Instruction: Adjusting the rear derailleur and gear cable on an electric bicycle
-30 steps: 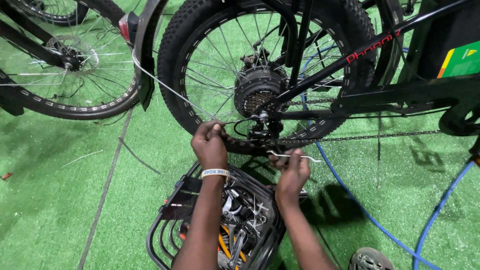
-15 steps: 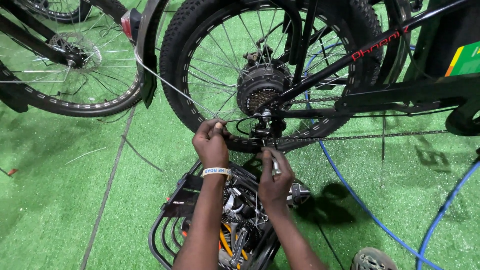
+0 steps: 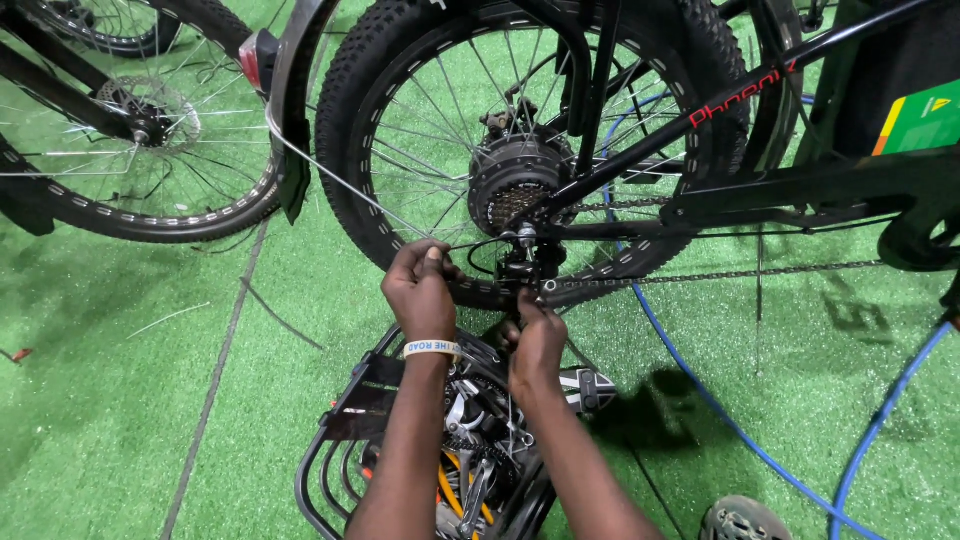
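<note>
A black bicycle's rear wheel with a hub motor and chain stands before me on green turf. My left hand pinches a thin cable beside the tyre's lower edge, a white band on its wrist. My right hand reaches up under the rear derailleur, its fingers closed on a small part or tool there; what exactly it grips is hidden.
A black wire basket full of tools and parts lies under my forearms. A second bicycle wheel stands at left. A blue hose curves over the turf at right. A shoe shows at the bottom edge.
My right hand has moved left and up from beside the wheel to under the derailleur. My left hand stays on the cable. The view has shifted closer.
</note>
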